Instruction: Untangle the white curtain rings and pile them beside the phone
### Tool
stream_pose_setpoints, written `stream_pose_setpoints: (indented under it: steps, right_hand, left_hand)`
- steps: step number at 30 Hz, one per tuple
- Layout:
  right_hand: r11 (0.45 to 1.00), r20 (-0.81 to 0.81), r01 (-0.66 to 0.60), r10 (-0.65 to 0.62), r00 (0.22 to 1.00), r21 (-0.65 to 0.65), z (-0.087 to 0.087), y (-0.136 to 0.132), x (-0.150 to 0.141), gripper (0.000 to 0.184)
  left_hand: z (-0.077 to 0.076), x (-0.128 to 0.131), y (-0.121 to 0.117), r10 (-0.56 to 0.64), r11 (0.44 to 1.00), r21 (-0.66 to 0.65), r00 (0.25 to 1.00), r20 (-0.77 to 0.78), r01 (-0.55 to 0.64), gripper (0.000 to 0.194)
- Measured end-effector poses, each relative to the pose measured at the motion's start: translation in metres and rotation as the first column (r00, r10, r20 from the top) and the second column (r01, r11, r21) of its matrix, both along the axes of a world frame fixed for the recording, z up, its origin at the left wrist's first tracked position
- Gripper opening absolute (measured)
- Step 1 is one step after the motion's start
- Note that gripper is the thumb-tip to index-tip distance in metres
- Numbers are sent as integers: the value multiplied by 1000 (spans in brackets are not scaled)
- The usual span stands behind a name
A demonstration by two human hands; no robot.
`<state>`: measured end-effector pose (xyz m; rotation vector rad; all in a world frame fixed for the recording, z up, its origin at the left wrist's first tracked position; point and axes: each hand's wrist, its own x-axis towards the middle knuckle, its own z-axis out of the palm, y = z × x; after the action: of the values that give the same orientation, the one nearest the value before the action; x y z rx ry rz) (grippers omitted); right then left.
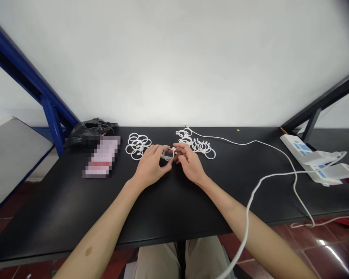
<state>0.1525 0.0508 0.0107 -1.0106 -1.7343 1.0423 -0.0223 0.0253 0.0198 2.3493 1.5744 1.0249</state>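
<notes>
A white plastic ring with a small eyelet, like a curtain ring (169,159), is held up between my two hands over the black table. My left hand (151,164) pinches it from the left side with thumb and fingers. At its right edge my right hand (190,162) has its fingers bent together by the eyelet; what exactly they grip is partly hidden. Just left of my left hand lies a group of similar white rings (138,142). Behind and right of my right hand lie several more white rings (202,146), overlapping one another.
A crumpled black plastic bag (88,130) and a blurred pink item (104,155) lie at the left. A white power strip (304,155) with plugged-in adapters sits at the right. One white cable (251,197) crosses over my right forearm. Blue frame bars (50,112) rise at the left.
</notes>
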Motion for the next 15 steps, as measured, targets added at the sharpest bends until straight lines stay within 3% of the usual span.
stream_pose_setpoints:
  steps: [6, 15]
  right_hand:
    - [991, 128, -89, 76, 989, 99, -5, -2, -3, 50]
    - [977, 60, 169, -177, 982, 129, 1, 4, 1, 23]
  left_hand:
    - [1, -2, -1, 42, 998, -51, 999, 12, -42, 37]
    - [3, -10, 3, 172, 985, -30, 983, 66, -171, 37]
